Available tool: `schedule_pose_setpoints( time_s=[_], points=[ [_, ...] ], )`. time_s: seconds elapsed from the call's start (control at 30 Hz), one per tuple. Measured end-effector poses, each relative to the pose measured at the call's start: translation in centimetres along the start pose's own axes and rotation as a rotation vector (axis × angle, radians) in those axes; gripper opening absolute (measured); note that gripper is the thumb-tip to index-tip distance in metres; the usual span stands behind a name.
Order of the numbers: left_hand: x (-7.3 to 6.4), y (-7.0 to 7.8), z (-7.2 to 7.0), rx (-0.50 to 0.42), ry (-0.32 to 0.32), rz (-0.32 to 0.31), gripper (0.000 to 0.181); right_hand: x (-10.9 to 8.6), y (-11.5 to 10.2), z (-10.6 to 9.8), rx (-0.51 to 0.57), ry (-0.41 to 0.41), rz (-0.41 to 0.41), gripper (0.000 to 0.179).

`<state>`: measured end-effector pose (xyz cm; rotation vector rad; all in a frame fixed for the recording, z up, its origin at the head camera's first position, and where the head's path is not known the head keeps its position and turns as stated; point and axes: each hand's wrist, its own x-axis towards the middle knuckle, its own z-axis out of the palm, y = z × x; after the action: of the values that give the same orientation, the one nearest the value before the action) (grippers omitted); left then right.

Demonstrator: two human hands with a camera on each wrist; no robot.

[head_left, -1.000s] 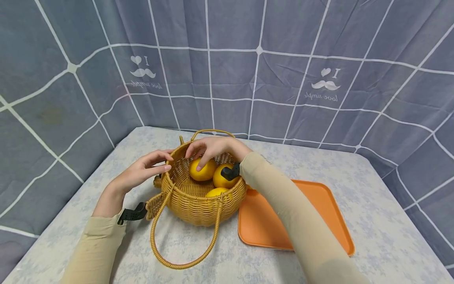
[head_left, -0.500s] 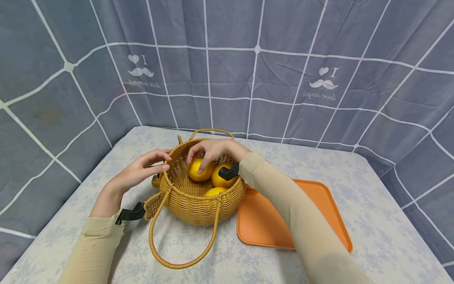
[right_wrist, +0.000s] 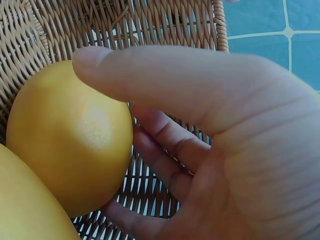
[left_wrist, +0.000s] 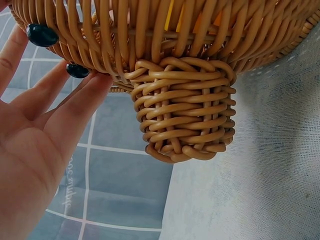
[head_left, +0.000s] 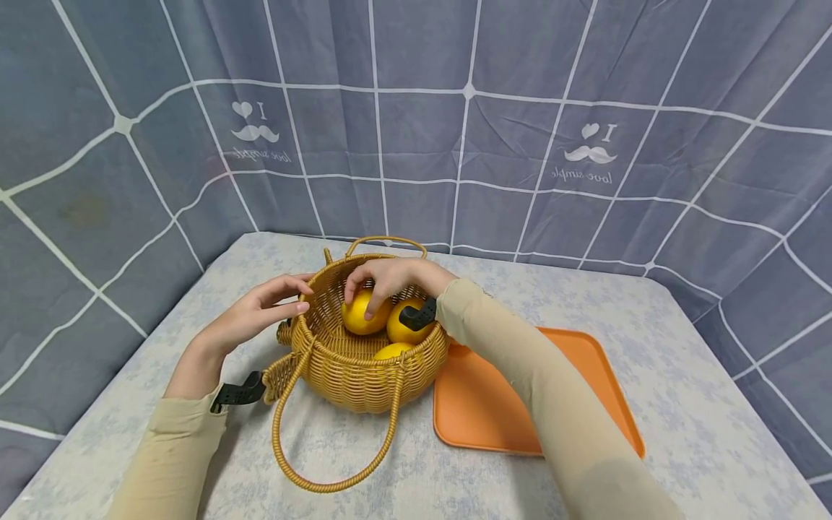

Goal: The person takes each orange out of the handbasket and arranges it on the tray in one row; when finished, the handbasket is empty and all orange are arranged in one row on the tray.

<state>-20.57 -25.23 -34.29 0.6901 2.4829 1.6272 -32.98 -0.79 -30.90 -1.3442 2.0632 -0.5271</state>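
A round wicker basket [head_left: 367, 383] stands on the table and holds several smooth yellow-orange fruits. My right hand [head_left: 386, 278] reaches into it and grips the leftmost fruit [head_left: 364, 318]. In the right wrist view, the thumb lies over the top of this fruit [right_wrist: 75, 135] while the fingers curl round its far side. Another fruit [head_left: 406, 321] sits right beside it, partly covered by the black wrist camera mount. At the left, my left hand [head_left: 250, 318] touches the basket's rim and outer wall with nearly straight fingers, next to dark bead eyes [left_wrist: 42, 35].
An orange tray [head_left: 484, 404] lies to the right of the basket, partly under the right sleeve. One basket handle [head_left: 331, 487] loops down toward the front, another [head_left: 390, 238] stands at the back. A grey-blue checked curtain [head_left: 422, 144] hangs behind the table.
My right hand has sunk slightly lower into the basket and its fingers have closed round the leftmost fruit. The left hand stays at the rim.
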Motion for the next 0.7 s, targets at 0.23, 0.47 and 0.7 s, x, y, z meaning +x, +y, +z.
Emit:
schedule_pose_setpoints(
  time_s=[0.23,0.47,0.7],
  points=[
    [0.14,-0.1,0.02,-0.004,0.0,-0.006,0.025,0.04,0.04,0.07,-0.004,-0.013,0.045,0.038],
    [0.21,-0.08,-0.09,-0.002,-0.001,-0.005,0.024,0.09,0.01,0.03,-0.014,-0.049,0.042,0.044],
    [0.26,0.01,-0.15,-0.007,-0.006,-0.011,0.024,0.07,-0.01,0.05,-0.003,-0.086,0.049,0.052]
  ],
)
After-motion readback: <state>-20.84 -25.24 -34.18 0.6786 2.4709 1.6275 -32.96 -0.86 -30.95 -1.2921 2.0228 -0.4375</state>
